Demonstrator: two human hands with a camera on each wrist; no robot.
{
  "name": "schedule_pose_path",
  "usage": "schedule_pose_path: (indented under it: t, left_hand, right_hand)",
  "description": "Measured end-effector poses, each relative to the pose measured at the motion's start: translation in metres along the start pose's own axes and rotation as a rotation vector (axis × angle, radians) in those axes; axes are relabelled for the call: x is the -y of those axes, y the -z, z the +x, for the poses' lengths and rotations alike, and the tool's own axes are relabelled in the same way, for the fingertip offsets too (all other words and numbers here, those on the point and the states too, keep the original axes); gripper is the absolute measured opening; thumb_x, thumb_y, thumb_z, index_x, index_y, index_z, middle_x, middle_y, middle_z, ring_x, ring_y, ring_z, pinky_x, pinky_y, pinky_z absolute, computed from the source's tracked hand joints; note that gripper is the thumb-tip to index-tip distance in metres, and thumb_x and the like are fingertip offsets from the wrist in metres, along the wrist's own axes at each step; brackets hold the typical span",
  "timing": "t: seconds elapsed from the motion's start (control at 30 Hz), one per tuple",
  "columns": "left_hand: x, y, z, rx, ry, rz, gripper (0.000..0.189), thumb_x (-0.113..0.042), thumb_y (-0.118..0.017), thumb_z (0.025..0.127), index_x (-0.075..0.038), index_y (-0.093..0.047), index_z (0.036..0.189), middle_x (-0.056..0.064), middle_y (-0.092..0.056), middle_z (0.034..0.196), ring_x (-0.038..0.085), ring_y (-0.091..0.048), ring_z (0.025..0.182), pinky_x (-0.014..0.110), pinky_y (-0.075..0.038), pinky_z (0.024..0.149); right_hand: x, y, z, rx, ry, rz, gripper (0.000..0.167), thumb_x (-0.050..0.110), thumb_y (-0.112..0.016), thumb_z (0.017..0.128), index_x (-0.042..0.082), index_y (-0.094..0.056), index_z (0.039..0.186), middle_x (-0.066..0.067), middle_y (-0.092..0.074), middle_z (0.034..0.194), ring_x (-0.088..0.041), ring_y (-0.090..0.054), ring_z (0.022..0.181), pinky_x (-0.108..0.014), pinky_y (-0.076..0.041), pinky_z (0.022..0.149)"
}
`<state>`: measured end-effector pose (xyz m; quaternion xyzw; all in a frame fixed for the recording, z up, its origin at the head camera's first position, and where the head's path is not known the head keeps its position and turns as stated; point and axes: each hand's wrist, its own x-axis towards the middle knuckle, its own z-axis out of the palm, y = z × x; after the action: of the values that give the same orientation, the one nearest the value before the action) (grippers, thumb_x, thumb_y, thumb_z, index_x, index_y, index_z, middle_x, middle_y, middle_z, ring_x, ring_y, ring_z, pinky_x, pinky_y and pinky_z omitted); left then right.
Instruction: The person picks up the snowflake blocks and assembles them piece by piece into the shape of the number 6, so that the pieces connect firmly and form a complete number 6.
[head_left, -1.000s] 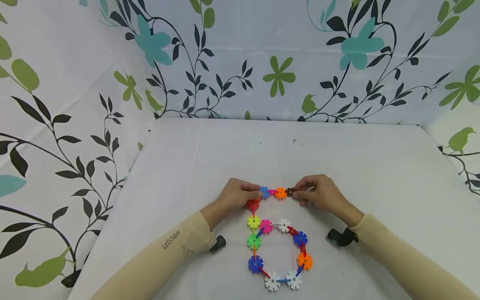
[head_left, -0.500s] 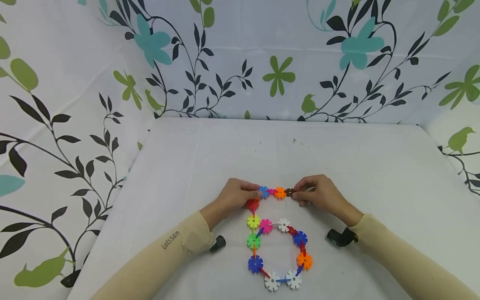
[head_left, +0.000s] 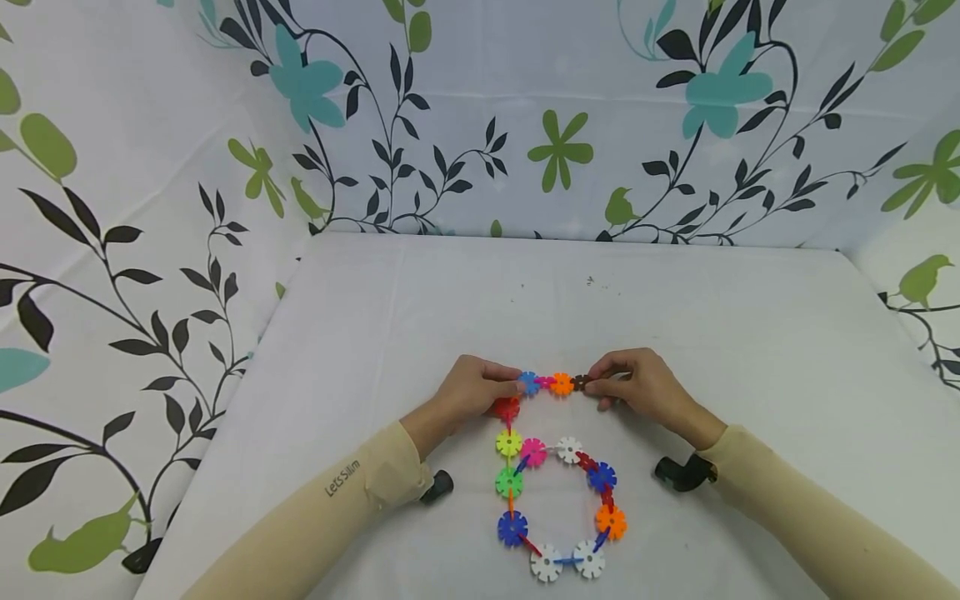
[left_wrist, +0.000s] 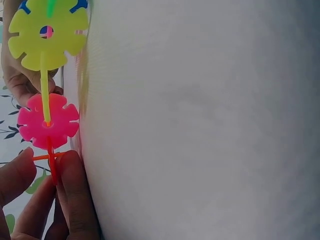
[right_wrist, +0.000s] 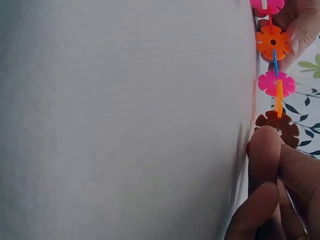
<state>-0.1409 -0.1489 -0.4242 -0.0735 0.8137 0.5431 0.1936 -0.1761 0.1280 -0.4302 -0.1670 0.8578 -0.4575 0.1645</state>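
Observation:
Slotted, flower-shaped plastic discs join into one chain lying on the white table; its lower part makes a closed ring, its left side runs up and its top runs right. My left hand (head_left: 471, 389) pinches the chain at the upper left corner, by the light blue disc (head_left: 529, 383) and the red disc (head_left: 507, 408). In the left wrist view, thumb and fingertips close on an orange disc (left_wrist: 41, 157) seen edge-on. The dark brown disc (right_wrist: 287, 129) at the chain's right end is pinched by my right hand (head_left: 647, 390); the fingers cover part of it.
The ring's discs include a green one (head_left: 509, 482), a white one (head_left: 547, 563) and an orange one (head_left: 611, 522). Black wrist devices show beside the left sleeve (head_left: 438, 487) and right sleeve (head_left: 686, 473). A leaf-patterned cloth (head_left: 465, 100) hangs behind the table (head_left: 420, 283).
Both hands keep their grip on the chain in the same places. The whole head view has shifted very slightly; nothing else visibly moves.

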Motion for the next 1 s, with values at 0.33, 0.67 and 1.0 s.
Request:
schedule_pose_path:
  t: [0.33,0.67,1.0]
  left_hand:
    - [-0.0002,0.0005,0.0001,0.003,0.001,-0.003,0.028,-0.023,-0.078,0.091,-0.012,-0.078,0.117,0.002,-0.07,0.108,0.019,-0.059,0.094,0.026,-0.053,0.074]
    - [-0.001,0.0026,-0.001,0.003,0.0,0.0,0.028,-0.023,-0.078,0.091,-0.012,-0.078,0.117,0.002,-0.071,0.11,0.02,-0.058,0.1,0.028,-0.054,0.08]
    - [-0.0001,0.0013,0.0006,0.002,0.005,-0.006,0.027,-0.022,-0.078,0.091,-0.013,-0.078,0.116,0.002,-0.07,0.114,0.021,-0.057,0.108,0.031,-0.053,0.087]
  right_hand:
    - [-0.0015,-0.0037,-0.0004,-0.057,0.027,-0.089,0.014,0.017,-0.081,0.088,0.01,-0.075,0.098,-0.002,-0.072,0.089,-0.018,-0.069,0.061,-0.026,-0.045,0.062]
    - [0.001,-0.0041,0.0,-0.039,0.052,-0.108,0.012,0.016,-0.081,0.087,0.01,-0.075,0.096,-0.001,-0.072,0.085,-0.017,-0.068,0.06,-0.026,-0.045,0.061]
    - [-0.0001,-0.0026,0.003,-0.042,0.104,-0.138,0.009,0.014,-0.081,0.087,0.011,-0.076,0.094,0.002,-0.07,0.072,-0.016,-0.066,0.059,-0.025,-0.046,0.06]
